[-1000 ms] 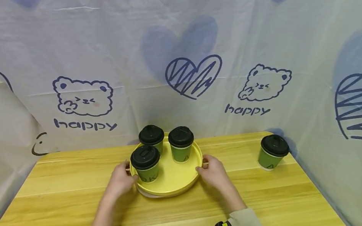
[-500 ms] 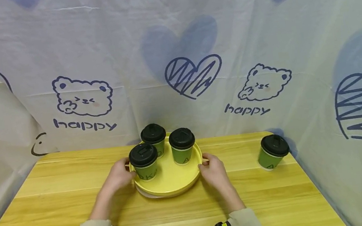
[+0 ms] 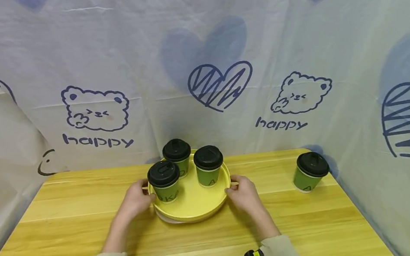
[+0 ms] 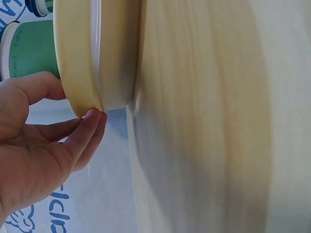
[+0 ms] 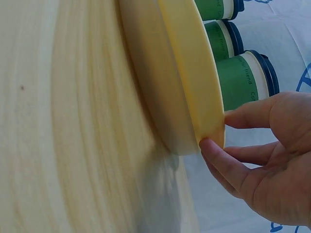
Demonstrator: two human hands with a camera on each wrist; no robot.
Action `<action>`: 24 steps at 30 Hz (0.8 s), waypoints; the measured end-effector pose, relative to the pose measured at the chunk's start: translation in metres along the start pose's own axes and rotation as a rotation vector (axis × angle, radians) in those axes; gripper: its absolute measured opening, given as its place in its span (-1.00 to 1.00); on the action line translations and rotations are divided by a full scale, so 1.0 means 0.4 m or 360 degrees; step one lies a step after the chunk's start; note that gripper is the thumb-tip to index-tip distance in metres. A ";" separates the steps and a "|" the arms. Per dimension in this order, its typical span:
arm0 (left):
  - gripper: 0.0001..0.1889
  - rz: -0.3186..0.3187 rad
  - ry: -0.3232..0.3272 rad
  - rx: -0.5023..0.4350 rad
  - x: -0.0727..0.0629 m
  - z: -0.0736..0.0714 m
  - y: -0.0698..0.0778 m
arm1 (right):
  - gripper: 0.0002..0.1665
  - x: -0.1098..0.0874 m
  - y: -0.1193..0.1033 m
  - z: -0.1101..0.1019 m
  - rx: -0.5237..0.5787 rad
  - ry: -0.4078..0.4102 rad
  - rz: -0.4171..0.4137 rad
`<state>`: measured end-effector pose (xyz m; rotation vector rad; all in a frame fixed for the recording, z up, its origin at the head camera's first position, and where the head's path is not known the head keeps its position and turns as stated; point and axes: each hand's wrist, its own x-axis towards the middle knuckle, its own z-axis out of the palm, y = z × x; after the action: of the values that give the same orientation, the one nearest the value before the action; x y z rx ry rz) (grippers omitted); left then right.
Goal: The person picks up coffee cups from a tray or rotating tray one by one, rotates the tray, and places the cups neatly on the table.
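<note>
A round yellow tray (image 3: 196, 205) with a raised rim sits over a paler round base (image 3: 171, 221) on the table. It carries three green paper cups with black lids: a front-left cup (image 3: 168, 191), a back-left cup (image 3: 182, 166) and a right cup (image 3: 208, 176). My left hand (image 3: 136, 200) pinches the tray's left edge, thumb at the rim beside the front-left cup, fingertips against the underside in the left wrist view. Opposite it, my right hand (image 3: 243, 192) pinches the right edge the same way, its fingertips (image 5: 206, 145) at the tray's lower edge.
Another lidded green cup (image 3: 308, 178) stands by itself near the table's right edge. The wooden table (image 3: 191, 252) ends at the back and right against a white cloth (image 3: 146, 44) printed with bears and hearts.
The tray has turned slightly clockwise: the two rear cups have shifted right and the front-left cup a little toward the back. Both hands keep their grip, the left one slightly farther back.
</note>
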<state>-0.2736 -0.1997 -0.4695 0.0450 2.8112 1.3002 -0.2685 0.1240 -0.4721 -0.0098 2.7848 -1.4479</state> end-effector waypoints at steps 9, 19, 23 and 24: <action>-0.37 0.0038 -0.0019 -0.0059 -0.025 0.003 0.015 | -0.25 -0.005 -0.006 -0.006 0.0074 -0.0060 0.0064; -0.32 0.0010 -0.0026 -0.0074 -0.028 0.009 0.014 | -0.21 -0.010 -0.006 -0.006 0.0019 -0.0038 0.0092; -0.31 0.0004 -0.0025 -0.0054 -0.024 0.006 0.013 | -0.27 -0.009 -0.004 -0.004 0.0112 -0.0041 0.0103; -0.30 0.0004 -0.0027 -0.0052 -0.023 0.005 0.012 | -0.27 -0.007 -0.003 -0.002 0.0137 -0.0040 0.0113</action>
<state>-0.2645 -0.1956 -0.4671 0.0586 2.7762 1.3392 -0.2658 0.1240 -0.4705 0.0694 2.6717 -1.5377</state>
